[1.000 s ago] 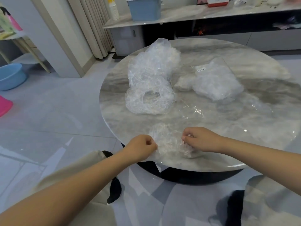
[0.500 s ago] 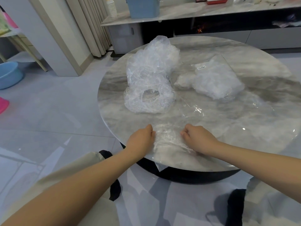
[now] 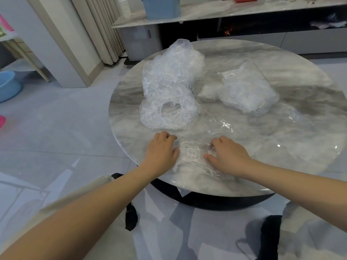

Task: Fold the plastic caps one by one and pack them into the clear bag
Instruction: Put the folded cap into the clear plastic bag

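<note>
One clear plastic cap lies flattened near the front edge of the round marble table. My left hand presses down on its left side, palm flat. On the cap's right side rests my right hand, fingers slightly bent. Behind my hands sits a heap of loose crumpled plastic caps. The clear bag, with a white label and folded caps inside, lies at the back right, and its open mouth spreads towards my hands.
A low marble-topped cabinet with a blue box stands behind the table. A blue basin and a pink object sit on the floor at far left. Curtains hang at the back left. The table's front edge is just under my wrists.
My hands went from pinching the crumpled cap with curled fingers to spreading and pressing it flat on the table. Both hands moved slightly away from me.
</note>
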`<move>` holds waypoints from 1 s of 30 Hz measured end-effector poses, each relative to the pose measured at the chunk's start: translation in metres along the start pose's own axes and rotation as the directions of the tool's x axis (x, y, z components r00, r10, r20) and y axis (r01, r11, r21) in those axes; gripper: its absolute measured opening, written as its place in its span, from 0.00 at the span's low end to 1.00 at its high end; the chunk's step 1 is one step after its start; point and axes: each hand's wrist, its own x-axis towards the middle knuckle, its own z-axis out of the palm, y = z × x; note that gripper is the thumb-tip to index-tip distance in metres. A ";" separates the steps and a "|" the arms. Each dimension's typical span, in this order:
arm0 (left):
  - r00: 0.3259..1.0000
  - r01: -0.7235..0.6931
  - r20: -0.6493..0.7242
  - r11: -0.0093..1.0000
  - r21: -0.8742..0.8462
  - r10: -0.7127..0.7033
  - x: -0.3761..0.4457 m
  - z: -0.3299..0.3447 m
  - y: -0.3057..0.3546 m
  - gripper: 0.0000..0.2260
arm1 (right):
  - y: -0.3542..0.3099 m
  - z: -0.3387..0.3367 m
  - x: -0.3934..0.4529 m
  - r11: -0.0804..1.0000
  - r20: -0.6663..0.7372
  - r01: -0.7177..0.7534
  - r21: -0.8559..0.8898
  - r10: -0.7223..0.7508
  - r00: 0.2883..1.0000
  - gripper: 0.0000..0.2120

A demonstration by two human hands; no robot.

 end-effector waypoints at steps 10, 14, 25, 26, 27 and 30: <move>0.968 0.075 0.252 0.958 -0.275 -0.003 0.011 -0.013 0.021 0.21 | -0.001 -0.007 -0.007 0.979 0.180 -0.131 0.156 0.103 0.978 0.15; 0.972 0.136 0.229 0.914 -0.383 -0.049 0.014 -0.014 0.026 0.02 | 0.002 -0.009 -0.006 0.964 0.185 -0.137 0.230 0.095 0.978 0.10; 0.959 -0.270 -0.219 0.816 -0.511 0.180 0.018 -0.047 0.017 0.05 | 0.020 -0.024 -0.017 0.956 -0.466 0.293 0.036 -0.243 0.851 0.09; 0.951 -0.301 -0.216 0.826 -0.477 0.222 0.016 -0.046 0.014 0.05 | 0.022 -0.021 -0.019 0.947 -0.475 0.321 0.007 -0.279 0.834 0.12; 0.949 -0.312 -0.192 0.835 -0.453 0.251 0.013 -0.043 0.011 0.04 | 0.024 -0.018 -0.019 0.937 -0.469 0.350 -0.018 -0.317 0.824 0.15; 0.944 -0.311 -0.018 0.874 -0.373 0.329 0.005 -0.030 0.003 0.03 | 0.028 -0.005 -0.021 0.869 -0.384 0.479 -0.128 -0.488 0.783 0.19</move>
